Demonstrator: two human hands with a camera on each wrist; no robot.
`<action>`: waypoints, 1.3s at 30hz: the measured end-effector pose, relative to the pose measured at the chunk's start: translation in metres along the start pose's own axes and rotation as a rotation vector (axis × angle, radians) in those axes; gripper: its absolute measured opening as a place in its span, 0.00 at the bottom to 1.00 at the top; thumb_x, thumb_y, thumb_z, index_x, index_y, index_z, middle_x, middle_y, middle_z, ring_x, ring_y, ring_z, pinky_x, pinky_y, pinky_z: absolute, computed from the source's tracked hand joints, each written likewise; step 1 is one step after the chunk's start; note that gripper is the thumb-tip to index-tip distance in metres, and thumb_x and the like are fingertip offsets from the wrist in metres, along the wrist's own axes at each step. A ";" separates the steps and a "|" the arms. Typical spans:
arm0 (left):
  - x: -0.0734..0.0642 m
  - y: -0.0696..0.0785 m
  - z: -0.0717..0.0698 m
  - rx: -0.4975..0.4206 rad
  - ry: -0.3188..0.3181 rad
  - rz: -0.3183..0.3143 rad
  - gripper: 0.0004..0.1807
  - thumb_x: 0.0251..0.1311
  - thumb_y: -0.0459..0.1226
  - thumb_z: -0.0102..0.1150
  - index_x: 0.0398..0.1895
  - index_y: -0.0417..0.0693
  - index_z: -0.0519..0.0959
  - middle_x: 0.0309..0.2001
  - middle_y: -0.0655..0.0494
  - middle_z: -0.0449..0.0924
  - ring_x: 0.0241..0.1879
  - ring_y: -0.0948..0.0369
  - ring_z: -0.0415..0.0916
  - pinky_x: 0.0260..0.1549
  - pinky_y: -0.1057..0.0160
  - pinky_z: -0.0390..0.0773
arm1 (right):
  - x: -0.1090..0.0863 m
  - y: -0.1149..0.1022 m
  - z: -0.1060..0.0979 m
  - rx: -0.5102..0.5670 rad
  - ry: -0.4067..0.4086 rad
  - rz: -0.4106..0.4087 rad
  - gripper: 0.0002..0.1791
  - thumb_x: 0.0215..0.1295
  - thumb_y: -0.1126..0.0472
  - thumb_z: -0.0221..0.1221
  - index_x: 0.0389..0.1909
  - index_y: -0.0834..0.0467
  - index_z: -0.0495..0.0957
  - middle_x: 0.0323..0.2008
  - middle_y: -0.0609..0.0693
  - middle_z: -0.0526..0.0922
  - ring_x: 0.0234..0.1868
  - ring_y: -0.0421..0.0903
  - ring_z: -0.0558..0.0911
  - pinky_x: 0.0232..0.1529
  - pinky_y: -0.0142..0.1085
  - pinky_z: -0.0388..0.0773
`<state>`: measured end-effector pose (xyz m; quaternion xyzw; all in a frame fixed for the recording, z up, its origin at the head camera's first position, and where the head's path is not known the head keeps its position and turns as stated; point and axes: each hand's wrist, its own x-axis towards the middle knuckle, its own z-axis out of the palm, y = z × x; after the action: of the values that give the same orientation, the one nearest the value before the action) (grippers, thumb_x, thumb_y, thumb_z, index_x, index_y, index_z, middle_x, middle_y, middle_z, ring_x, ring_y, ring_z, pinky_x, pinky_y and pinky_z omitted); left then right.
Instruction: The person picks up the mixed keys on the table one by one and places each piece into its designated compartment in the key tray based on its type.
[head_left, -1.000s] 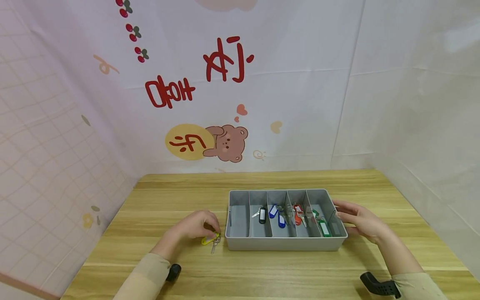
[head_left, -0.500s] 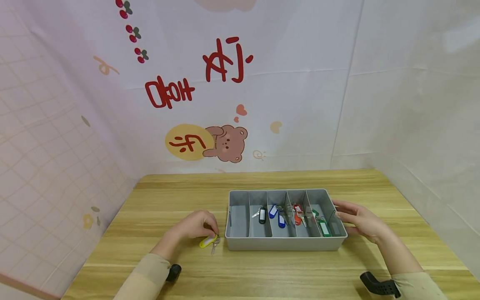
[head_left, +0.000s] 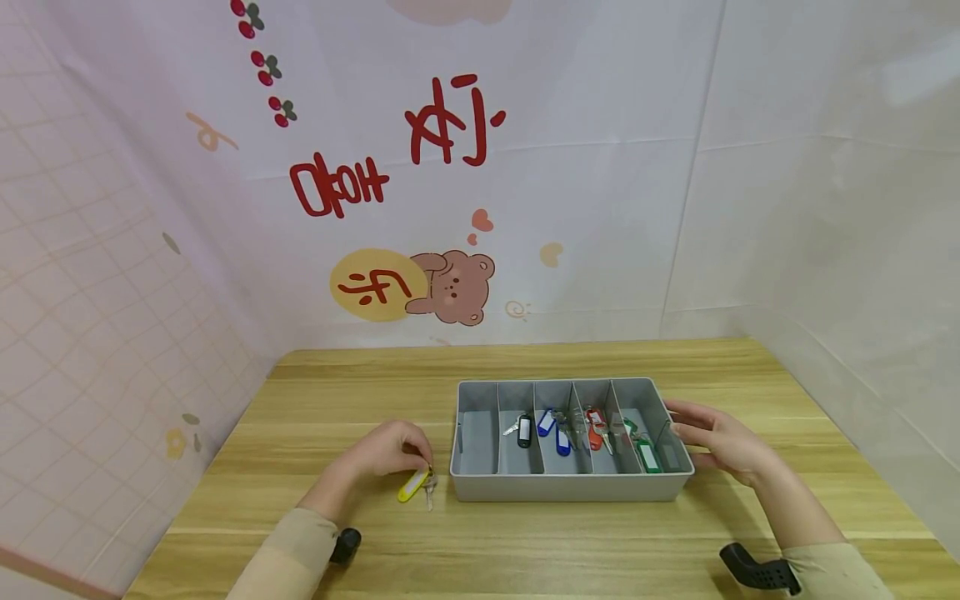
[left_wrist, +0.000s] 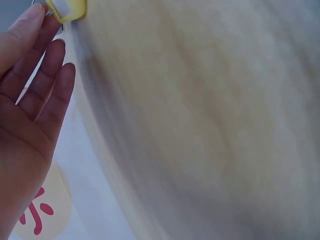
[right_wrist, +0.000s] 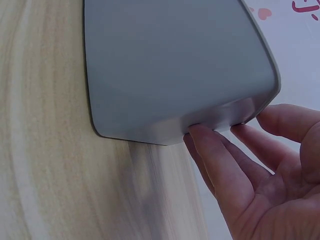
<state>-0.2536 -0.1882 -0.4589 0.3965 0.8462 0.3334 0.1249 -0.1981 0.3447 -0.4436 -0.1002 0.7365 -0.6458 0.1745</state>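
My left hand [head_left: 388, 450] pinches the ring of a key [head_left: 430, 498] with a yellow key tag [head_left: 412, 487], just left of a grey divided tray [head_left: 570, 488]. In the left wrist view, thumb and forefinger meet at the ring beside the yellow tag [left_wrist: 76, 9], partly cut off by the frame's top; the other fingers are extended. My right hand [head_left: 723, 443] touches the tray's right end. Its nearly straight fingertips rest against the grey wall in the right wrist view, where the hand [right_wrist: 265, 185] is at lower right.
Inside the tray, the leftmost compartment shows bare grey. Keys follow with a black tag [head_left: 524, 431], blue tags [head_left: 563, 442], red tags [head_left: 596, 439] and green tags [head_left: 648, 457]. The wooden table [head_left: 480, 550] meets a printed cloth wall [head_left: 592, 208] behind.
The left hand has shifted slightly left, and the yellow tag and key have swung to hang lower beneath its fingers. Tray and right hand have stayed in place.
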 end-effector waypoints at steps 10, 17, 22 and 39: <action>-0.008 0.001 -0.013 -0.038 0.102 -0.063 0.04 0.61 0.30 0.66 0.30 0.47 0.86 0.31 0.62 0.84 0.34 0.66 0.78 0.37 0.63 0.78 | 0.000 -0.001 0.000 -0.001 0.005 0.000 0.37 0.76 0.64 0.51 0.73 0.77 0.42 0.62 0.58 0.73 0.52 0.39 0.81 0.48 0.47 0.81; -0.014 0.004 -0.022 -0.018 0.173 -0.120 0.03 0.62 0.32 0.66 0.32 0.48 0.87 0.31 0.64 0.84 0.32 0.64 0.78 0.35 0.64 0.78 | 0.001 0.000 0.000 -0.006 0.002 0.002 0.37 0.76 0.64 0.51 0.73 0.77 0.41 0.63 0.60 0.71 0.52 0.40 0.81 0.48 0.47 0.81; -0.016 0.004 -0.026 -0.006 0.210 -0.159 0.03 0.63 0.32 0.65 0.33 0.47 0.87 0.32 0.64 0.83 0.33 0.65 0.77 0.34 0.64 0.78 | 0.001 0.000 0.000 -0.013 0.001 -0.004 0.37 0.77 0.64 0.51 0.73 0.77 0.41 0.63 0.62 0.70 0.52 0.39 0.80 0.48 0.46 0.81; -0.012 0.024 -0.043 0.037 0.394 -0.143 0.02 0.59 0.31 0.68 0.34 0.46 0.88 0.32 0.62 0.85 0.33 0.63 0.79 0.32 0.63 0.78 | 0.000 -0.001 0.000 0.002 0.005 -0.006 0.37 0.76 0.64 0.52 0.72 0.78 0.43 0.60 0.56 0.74 0.52 0.40 0.81 0.48 0.44 0.81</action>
<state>-0.2518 -0.2061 -0.4119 0.2648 0.8862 0.3793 -0.0269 -0.1978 0.3447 -0.4429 -0.1006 0.7360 -0.6474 0.1706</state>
